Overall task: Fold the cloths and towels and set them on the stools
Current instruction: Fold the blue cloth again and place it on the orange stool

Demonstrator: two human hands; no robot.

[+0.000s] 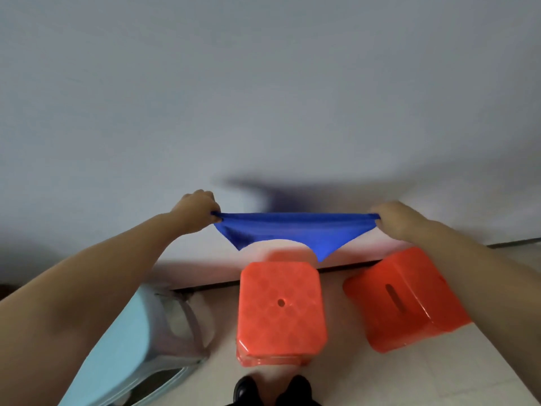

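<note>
Blue cloth (295, 230): one piece, held in the air in front of a pale wall (263, 83), stretched level between two hands. Its top edge runs nearly straight from hand to hand; the body sags below in a shallow curve, with two lower points hanging down, the right one lower. It hangs above and beyond the middle stool, touching no stool. A dark shadow of it falls on the wall just above.

Left hand (197, 210): fingers closed tight in a pinch on the cloth's left top corner, bare forearm reaching in from the near left.

Right hand (399, 219): fingers likewise curled shut on the cloth's right top corner (the fingertips themselves are tucked out of sight behind the knuckles), forearm entering from the near right.

Middle red stool (281, 309): square plastic seat with rounded corners, a diamond pattern and a small round hole at centre; stands upright on the floor (409, 376) directly below the cloth, seat bare.

Right red stool (407, 297): same colour, just right of the middle one, seen at a tilt, a slot in its top; partly covered by the right forearm.

Light blue stool (137, 341): near left, pale grey legs visible, largely behind the left forearm.

Black shoes (273, 389): two toes at the near edge, just before the middle stool.
</note>
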